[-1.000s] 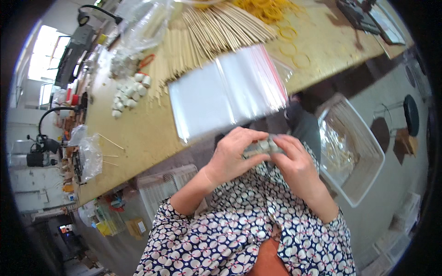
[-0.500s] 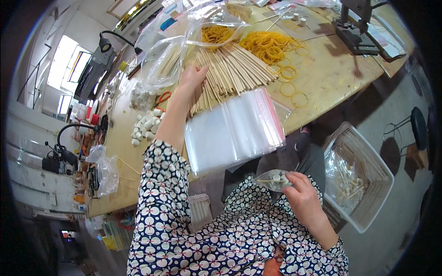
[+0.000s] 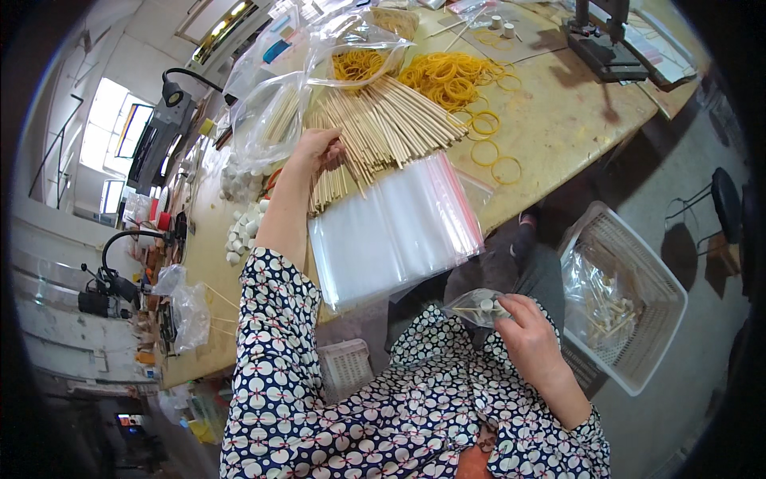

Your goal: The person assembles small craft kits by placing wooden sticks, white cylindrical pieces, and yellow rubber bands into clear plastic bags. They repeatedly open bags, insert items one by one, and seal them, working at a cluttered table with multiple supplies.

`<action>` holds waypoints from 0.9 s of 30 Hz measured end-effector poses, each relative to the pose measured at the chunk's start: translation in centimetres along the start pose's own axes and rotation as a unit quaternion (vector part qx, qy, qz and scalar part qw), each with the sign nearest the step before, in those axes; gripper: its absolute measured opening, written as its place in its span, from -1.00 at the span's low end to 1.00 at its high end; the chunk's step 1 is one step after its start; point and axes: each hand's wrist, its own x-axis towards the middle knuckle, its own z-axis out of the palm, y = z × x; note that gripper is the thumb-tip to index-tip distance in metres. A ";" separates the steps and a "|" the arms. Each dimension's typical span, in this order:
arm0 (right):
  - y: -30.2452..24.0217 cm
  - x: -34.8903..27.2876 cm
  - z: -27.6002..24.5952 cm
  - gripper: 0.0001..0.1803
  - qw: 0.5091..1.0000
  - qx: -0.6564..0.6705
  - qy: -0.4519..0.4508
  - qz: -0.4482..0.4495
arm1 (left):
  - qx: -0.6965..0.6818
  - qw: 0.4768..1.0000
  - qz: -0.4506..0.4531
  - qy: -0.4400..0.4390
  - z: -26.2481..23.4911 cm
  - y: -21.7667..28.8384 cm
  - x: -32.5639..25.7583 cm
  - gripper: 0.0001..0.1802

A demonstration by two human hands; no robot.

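Far left on the workbench (image 3: 550,120): one black desk lamp (image 3: 171,92), then a loose scatter of small white plugs (image 3: 243,227), too many and too small to count. Your left hand (image 3: 315,148) reaches out over the pile of wooden sticks (image 3: 383,124), fingers curled down onto the near ends of a few; whether they are pinched tight cannot be told. Just below the sticks lies one stack of clear zip bags (image 3: 395,231), overhanging the bench edge. Behind the sticks, one heap of yellow rubber bands (image 3: 447,76), with about five single bands lying loose to its right. Your right hand (image 3: 531,335), down by your lap, is closed on one small clear bag (image 3: 479,306) holding sticks and a white plug. Rightmost, one white plastic basket (image 3: 638,367) on the floor with filled bags inside.
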 end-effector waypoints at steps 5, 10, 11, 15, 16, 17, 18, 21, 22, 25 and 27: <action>-0.4 -0.5 0.0 -0.85 1.000 -0.006 0.002 0.005 | -0.113 0.985 -0.006 -0.131 -1.8 1.3 -3.7 -0.84; -0.9 -0.3 -0.3 -0.87 1.000 -0.006 0.017 0.007 | -0.154 0.973 0.164 -0.042 1.8 0.2 -13.2 -0.89; -1.0 -0.1 -0.5 -0.87 1.000 -0.009 0.015 0.004 | -0.164 0.964 0.202 -0.042 2.5 -0.5 -15.9 -0.89; -2.0 0.7 -1.1 -0.88 1.000 -0.003 0.004 -0.015 | -0.119 0.952 0.280 0.026 6.6 -3.4 -28.4 -0.85; -2.1 0.8 -1.2 -0.87 1.000 0.002 0.008 -0.019 | -0.098 0.948 0.302 0.003 7.9 -4.5 -30.4 -0.83; -2.1 0.8 -1.2 -0.87 1.000 -0.009 0.010 -0.019 | -0.081 0.941 0.328 -0.021 9.0 -5.5 -31.5 -0.82; -2.2 1.1 -1.2 -0.86 1.000 -0.014 0.011 -0.024 | -0.059 0.933 0.352 -0.039 9.8 -6.1 -32.5 -0.81; -2.6 1.6 -1.4 -0.87 0.999 -0.021 0.005 -0.033 | 0.040 0.917 0.396 -0.036 13.8 -9.7 -33.2 -0.71; -3.0 1.8 -1.7 -0.87 0.999 -0.019 0.003 -0.031 | 0.067 0.908 0.412 -0.031 15.4 -10.4 -32.9 -0.70; -3.5 2.0 -1.7 -0.88 0.999 -0.020 -0.005 -0.033 | 0.003 0.933 0.355 -0.052 18.1 -12.9 -32.5 -0.58; -3.4 1.8 -1.6 -0.87 0.999 -0.014 -0.005 -0.030 | -0.090 0.929 0.357 -0.052 16.9 -13.6 -32.2 -0.48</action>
